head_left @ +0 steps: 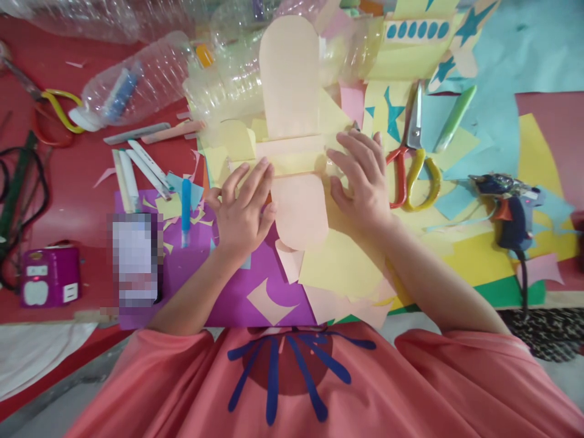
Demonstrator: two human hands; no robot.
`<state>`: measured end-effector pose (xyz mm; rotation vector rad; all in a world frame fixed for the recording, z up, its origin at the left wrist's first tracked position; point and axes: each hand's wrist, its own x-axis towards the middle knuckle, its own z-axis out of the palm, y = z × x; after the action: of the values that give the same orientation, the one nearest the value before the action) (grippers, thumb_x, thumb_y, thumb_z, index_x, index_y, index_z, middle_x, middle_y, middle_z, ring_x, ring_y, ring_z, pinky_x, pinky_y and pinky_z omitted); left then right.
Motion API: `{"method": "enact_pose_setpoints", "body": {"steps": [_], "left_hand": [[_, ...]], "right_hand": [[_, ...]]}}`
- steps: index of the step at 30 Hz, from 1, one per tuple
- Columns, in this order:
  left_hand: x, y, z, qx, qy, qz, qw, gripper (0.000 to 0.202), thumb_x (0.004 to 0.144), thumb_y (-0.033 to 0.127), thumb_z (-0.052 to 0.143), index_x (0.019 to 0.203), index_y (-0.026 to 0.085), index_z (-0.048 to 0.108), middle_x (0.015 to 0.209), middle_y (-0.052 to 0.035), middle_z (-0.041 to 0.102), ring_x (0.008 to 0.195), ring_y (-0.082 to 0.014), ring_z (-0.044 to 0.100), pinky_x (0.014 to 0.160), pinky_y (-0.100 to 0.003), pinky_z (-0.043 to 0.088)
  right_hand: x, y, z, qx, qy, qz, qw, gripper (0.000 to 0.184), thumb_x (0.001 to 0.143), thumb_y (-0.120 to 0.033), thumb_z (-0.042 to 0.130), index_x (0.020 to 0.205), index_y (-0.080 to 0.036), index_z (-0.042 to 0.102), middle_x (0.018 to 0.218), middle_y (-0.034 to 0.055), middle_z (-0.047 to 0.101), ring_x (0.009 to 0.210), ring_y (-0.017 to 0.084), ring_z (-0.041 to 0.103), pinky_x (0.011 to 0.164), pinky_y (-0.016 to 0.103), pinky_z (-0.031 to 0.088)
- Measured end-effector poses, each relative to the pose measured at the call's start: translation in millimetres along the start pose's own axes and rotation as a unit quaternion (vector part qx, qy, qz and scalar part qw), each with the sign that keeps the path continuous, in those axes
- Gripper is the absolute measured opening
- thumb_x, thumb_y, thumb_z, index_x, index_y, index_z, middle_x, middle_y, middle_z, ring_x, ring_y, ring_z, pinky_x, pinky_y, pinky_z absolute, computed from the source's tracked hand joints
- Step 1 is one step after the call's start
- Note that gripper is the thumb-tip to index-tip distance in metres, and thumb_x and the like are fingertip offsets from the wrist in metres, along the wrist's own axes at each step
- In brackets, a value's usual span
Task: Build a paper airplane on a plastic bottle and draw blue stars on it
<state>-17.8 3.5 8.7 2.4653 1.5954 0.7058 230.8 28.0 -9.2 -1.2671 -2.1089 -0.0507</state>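
A long peach paper shape [289, 79] with rounded ends lies in front of me, crossed by a pale yellow strip [292, 159]. My left hand [244, 210] lies flat, fingers spread, on the strip's left part and the lower peach lobe [300, 213]. My right hand [360, 179] presses down with fingers apart on the strip's right end. Neither hand grips anything. Purple paper [237, 292] and yellow paper [340, 264] lie beneath.
Red-and-yellow scissors [413, 164] and a green marker [455, 117] lie right of my right hand. A blue glue gun [511, 213] sits far right. Clear plastic bottles [137, 82] lie at the back left, glue sticks [141, 164] left, a purple box [49, 275] far left.
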Motion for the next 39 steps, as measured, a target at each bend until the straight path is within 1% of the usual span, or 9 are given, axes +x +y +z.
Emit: {"method": "enact_pose_setpoints", "body": {"steps": [4,8,14,18,21,24,29,33,39], "left_hand": [[1,-2,0.9,-0.032,0.008,-0.007,0.999,0.052,0.101,0.056,0.023,0.149,0.040,0.036,0.151,-0.0004,0.050,0.137,-0.0292,0.048,0.110,-0.050,0.026],[4,-7,-1.0,-0.076,0.096,0.018,0.992,0.047,0.104,0.050,0.021,0.145,0.040,0.040,0.143,0.0000,0.058,0.137,-0.0252,0.050,0.114,-0.048,0.028],[16,-11,-26.7,-0.174,0.201,-0.061,0.962,0.045,0.104,0.049,0.032,0.128,0.021,0.059,0.127,-0.0044,0.067,0.121,-0.0197,0.060,0.108,-0.040,0.043],[13,-23,-55.2,-0.196,0.083,-0.084,0.973,0.045,0.101,0.047,0.044,0.127,0.015,0.059,0.129,-0.0097,0.065,0.119,-0.0206,0.062,0.104,-0.034,0.048],[1,-35,-74.3,-0.012,-0.006,-0.104,0.994,0.039,0.094,0.041,0.049,0.119,0.016,0.065,0.117,-0.0130,0.070,0.108,-0.0270,0.066,0.096,-0.041,0.051],[-12,-43,-81.5,0.169,-0.058,-0.234,0.956,0.038,0.078,0.031,0.062,0.112,0.014,0.067,0.106,-0.0163,0.073,0.098,-0.0374,0.068,0.091,-0.055,0.051],[-17,-42,-72.9,0.199,-0.156,-0.343,0.905,0.025,0.079,0.031,0.061,0.098,0.016,0.062,0.098,-0.0155,0.073,0.101,-0.0362,0.067,0.089,-0.047,0.053],[-7,-37,-72.0,0.208,-0.179,-0.366,0.889,0.014,0.080,0.029,0.051,0.089,0.019,0.056,0.096,-0.0155,0.071,0.098,-0.0367,0.067,0.084,-0.046,0.053],[-4,-29,-85.6,0.096,-0.043,-0.339,0.935,0.020,0.075,0.036,0.048,0.089,0.022,0.051,0.084,-0.0075,0.066,0.082,-0.0267,0.066,0.079,-0.040,0.054]], "right_hand": [[2,-1,1,-0.029,-0.015,0.009,0.999,0.046,0.096,-0.033,0.041,0.141,-0.021,0.043,0.145,0.0137,0.053,0.139,0.028,0.045,0.118,0.056,0.031],[5,-1,3,-0.024,-0.024,0.012,0.999,0.041,0.099,-0.034,0.043,0.137,-0.020,0.049,0.141,0.0154,0.057,0.137,0.026,0.048,0.117,0.048,0.035],[11,-1,11,-0.001,-0.087,0.081,0.993,0.045,0.100,-0.032,0.032,0.143,-0.028,0.045,0.149,0.0114,0.048,0.144,0.032,0.040,0.117,0.064,0.028],[14,-2,11,0.006,-0.077,0.093,0.993,0.046,0.101,-0.028,0.029,0.144,-0.031,0.045,0.150,0.0101,0.046,0.146,0.030,0.036,0.119,0.063,0.029],[13,-1,10,0.018,-0.062,0.090,0.994,0.045,0.100,-0.024,0.031,0.141,-0.032,0.048,0.151,0.0089,0.044,0.147,0.029,0.034,0.120,0.061,0.029],[10,0,13,0.031,-0.040,0.068,0.996,0.047,0.097,-0.020,0.035,0.141,-0.031,0.049,0.149,0.0095,0.045,0.146,0.030,0.036,0.119,0.062,0.030],[7,3,17,0.024,-0.034,0.037,0.998,0.053,0.093,-0.015,0.038,0.144,-0.030,0.046,0.145,0.0117,0.046,0.142,0.033,0.040,0.116,0.064,0.031],[10,4,13,0.029,-0.062,0.036,0.997,0.057,0.093,-0.015,0.033,0.147,-0.031,0.040,0.148,0.0108,0.045,0.144,0.033,0.038,0.115,0.067,0.030],[3,-4,6,0.055,-0.065,-0.058,0.995,0.039,0.096,-0.019,0.035,0.129,-0.025,0.055,0.106,0.0095,0.065,0.107,0.024,0.061,0.099,0.052,0.048]]}}
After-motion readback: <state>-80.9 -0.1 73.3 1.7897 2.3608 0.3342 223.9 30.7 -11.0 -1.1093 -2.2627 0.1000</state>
